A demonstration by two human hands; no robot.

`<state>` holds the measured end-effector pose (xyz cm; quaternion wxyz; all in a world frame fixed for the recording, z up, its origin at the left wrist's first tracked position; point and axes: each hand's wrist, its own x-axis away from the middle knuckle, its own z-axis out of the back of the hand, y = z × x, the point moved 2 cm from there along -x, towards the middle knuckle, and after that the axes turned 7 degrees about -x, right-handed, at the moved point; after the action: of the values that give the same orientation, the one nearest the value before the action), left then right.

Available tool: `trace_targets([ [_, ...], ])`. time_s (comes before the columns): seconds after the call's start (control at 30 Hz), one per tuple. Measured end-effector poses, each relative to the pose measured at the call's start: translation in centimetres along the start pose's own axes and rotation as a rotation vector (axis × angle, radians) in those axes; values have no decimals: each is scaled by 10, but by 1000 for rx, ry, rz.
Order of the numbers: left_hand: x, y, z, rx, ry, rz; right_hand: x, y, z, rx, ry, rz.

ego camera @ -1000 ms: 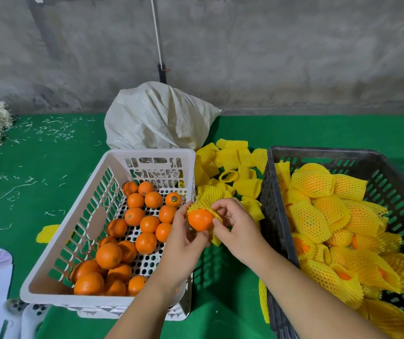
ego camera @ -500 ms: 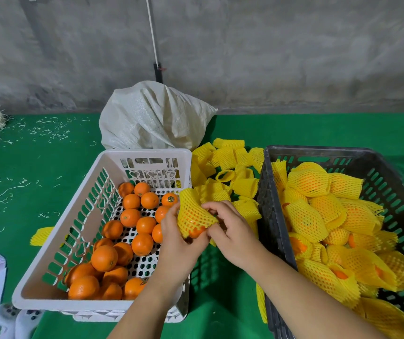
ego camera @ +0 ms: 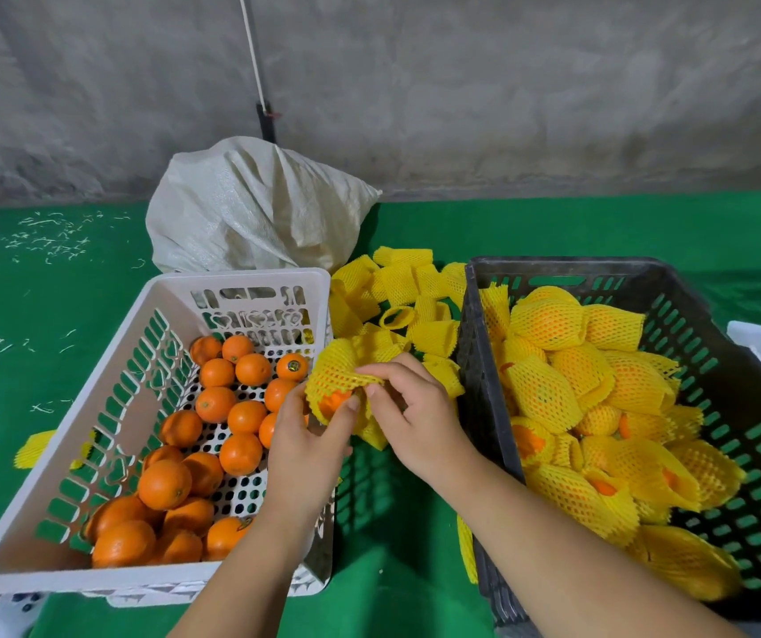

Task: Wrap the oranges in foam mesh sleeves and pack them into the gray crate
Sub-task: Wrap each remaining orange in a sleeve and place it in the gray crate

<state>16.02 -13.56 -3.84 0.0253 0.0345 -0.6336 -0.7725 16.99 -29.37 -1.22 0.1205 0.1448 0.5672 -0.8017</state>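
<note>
Green felt-like bench butts against a bare gray concrete wall; a thin pole leans on the wall behind a slumped white woven sack. Pale shreds litter the bench far left.

My left hand and right hand meet over the gap between the crates. Left thumb and fingers pinch the yellow foam mesh sleeve at its lower edge; right fingers pinch its upper edge. The orange is inside, peel showing at the sleeve's open end.

White slotted basket on my left, loose oranges on its floor. Gray crate on my right, piled with wrapped oranges. Empty sleeves heaped between the two far ends, touching both.

Open room: narrow green strip between crates, wider bench beyond the gray crate.

One loose orange carries a small round sticker; print too small to read.
</note>
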Motion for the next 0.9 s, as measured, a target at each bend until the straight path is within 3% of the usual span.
trace_targets([
  [0.2,-3,0,-2,-85,52,-1,-3,4,-8,-58,-66,-153],
  [0.37,-7,-1,-6,-145,-7,12,-4,4,-3,-41,-15,-103],
  [0.57,-13,-2,-6,-21,20,33,1,-7,2,-124,58,22],
  [0.63,-12,-6,-2,-6,42,-1,1,-7,1,-256,35,-104],
  [0.77,-3,-14,2,-106,-35,-102,3,-1,-15,-571,-188,-639],
  [0.9,5,-17,-1,-374,-86,-158,4,2,-22,-630,-290,-652],
])
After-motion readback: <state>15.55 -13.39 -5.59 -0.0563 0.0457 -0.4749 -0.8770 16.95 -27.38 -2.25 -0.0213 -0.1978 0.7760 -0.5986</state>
